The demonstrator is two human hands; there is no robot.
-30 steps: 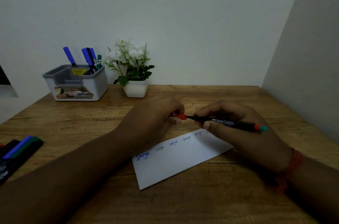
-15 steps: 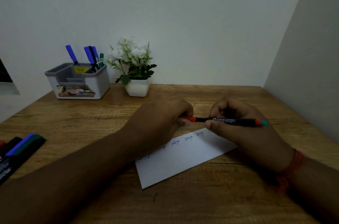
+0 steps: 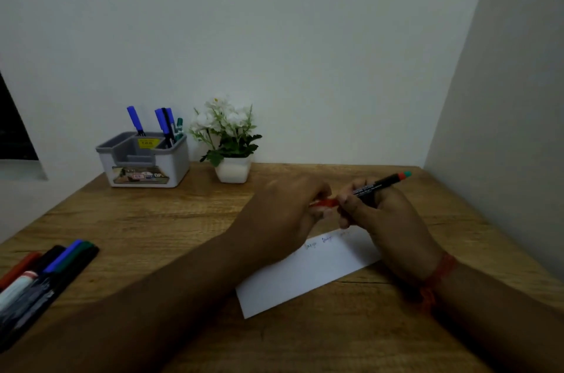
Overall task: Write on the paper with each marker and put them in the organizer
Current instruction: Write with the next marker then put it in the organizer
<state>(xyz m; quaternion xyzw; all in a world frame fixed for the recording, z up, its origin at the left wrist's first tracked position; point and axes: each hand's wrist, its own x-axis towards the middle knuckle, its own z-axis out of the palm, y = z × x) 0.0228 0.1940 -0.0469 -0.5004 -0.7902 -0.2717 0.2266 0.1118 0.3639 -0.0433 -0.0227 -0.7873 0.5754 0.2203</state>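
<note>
While your right hand [image 3: 393,214] grips the marker [image 3: 377,185] barrel above the paper [image 3: 308,275] mid-tabletop, your left hand [image 3: 287,214] pinches its red cap [image 3: 325,204]. Organizer [image 3: 146,160] sits at the far-left corner.

Organizer [image 3: 146,159], far left of the desk: front label [image 3: 141,175] showing the letters "OP", the rest illegible; yellow sticker [image 3: 147,143] inside, unreadable. Marker [image 3: 377,184]: white barrel print, too blurred to read. Paper [image 3: 308,272]: short handwritten words along its far edge, illegible.
</note>
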